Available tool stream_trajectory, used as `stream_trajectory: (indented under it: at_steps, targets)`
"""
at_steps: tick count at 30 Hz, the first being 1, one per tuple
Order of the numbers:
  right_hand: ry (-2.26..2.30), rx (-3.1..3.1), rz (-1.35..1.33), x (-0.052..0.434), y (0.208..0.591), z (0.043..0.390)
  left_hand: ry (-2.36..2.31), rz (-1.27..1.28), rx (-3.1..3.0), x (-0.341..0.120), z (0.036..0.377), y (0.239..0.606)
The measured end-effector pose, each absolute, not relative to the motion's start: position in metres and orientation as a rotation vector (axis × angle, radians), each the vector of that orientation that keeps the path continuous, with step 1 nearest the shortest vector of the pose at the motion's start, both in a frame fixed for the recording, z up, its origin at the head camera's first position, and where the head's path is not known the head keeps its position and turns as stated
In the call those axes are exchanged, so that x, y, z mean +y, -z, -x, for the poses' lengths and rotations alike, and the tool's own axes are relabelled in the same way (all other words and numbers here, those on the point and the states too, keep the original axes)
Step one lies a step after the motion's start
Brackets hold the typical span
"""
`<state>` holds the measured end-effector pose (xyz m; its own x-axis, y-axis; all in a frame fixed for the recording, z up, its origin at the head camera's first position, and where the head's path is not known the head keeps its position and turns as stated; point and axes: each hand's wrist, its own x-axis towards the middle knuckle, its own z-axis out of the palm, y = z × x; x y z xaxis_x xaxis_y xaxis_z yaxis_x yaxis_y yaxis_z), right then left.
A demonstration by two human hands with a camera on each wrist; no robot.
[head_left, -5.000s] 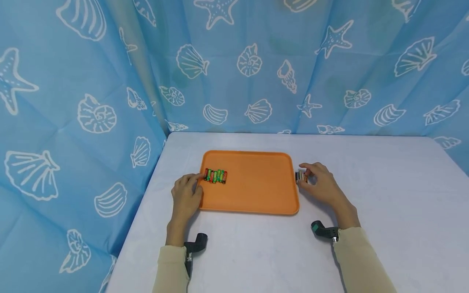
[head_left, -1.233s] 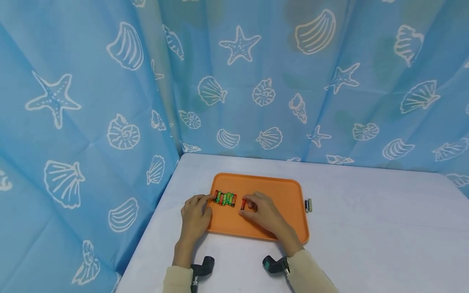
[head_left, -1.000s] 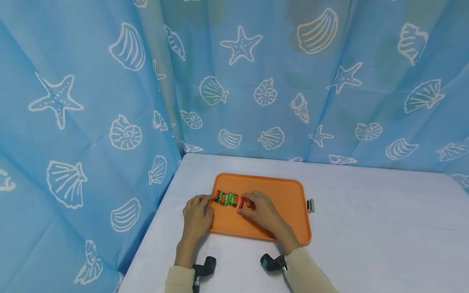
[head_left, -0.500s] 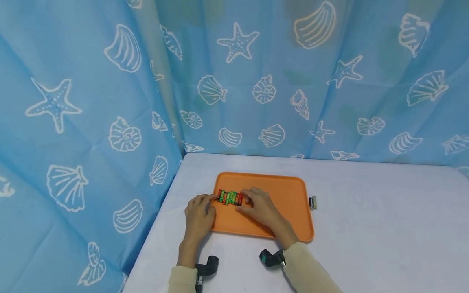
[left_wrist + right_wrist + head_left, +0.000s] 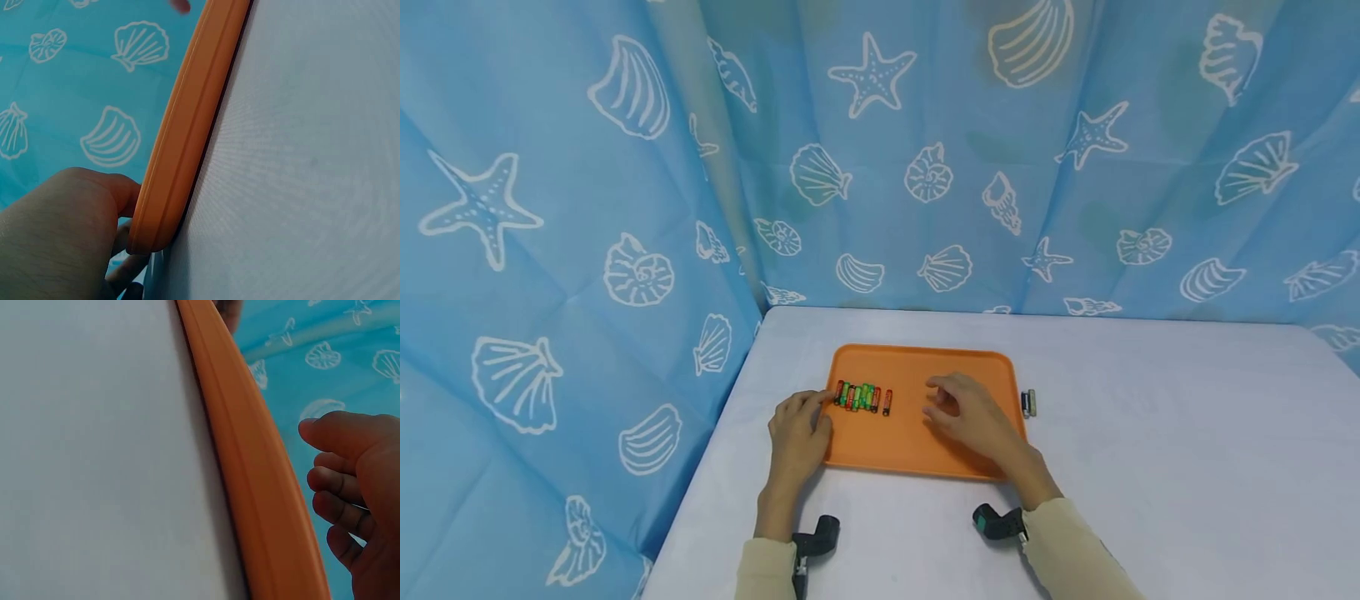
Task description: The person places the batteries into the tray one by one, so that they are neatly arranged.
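A row of small batteries [image 5: 862, 397], green and red, lies side by side on the orange tray [image 5: 917, 433], toward its left end. The left hand [image 5: 798, 427] rests at the tray's left edge, a fingertip touching the first battery in the row; from the left wrist view its fingers sit against the tray's rim [image 5: 181, 137], holding nothing. The right hand [image 5: 973, 414] hovers over the tray's right half, well apart from the row, fingers loosely curled and empty, as the right wrist view confirms [image 5: 356, 500]. Beyond that hand, just off the tray's right edge, two more batteries [image 5: 1029, 403] lie on the white table [image 5: 1150, 467]. The risk I see is the row itself: round cells lying loose, so a nudge from the left fingertip or a bump to the rim could roll them apart. The pair beside the tray could also roll away if the right hand brushes them clumsily. Shell-printed blue curtains [image 5: 550, 250] hang behind.
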<state>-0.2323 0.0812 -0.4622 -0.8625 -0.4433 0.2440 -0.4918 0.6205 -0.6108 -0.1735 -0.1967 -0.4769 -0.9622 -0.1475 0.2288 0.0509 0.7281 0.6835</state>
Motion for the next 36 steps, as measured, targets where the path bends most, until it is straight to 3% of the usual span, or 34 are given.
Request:
stream_trajectory:
  at_steps: [10, 19, 36]
  targets:
    - [-0.997, -2.753, -0.709, 0.152, 0.448, 0.229, 1.064, -0.082, -2.676, -0.196, 0.173, 0.476]
    - [-0.956, -2.887, -0.531, 0.210, 0.459, 0.234, 1.069, -0.075, -2.691, -0.196, 0.172, 0.476]
    - [-0.998, -2.951, -0.490, 0.226, 0.477, 0.241, 1.077, -0.065, -2.695, -0.195, 0.171, 0.475]
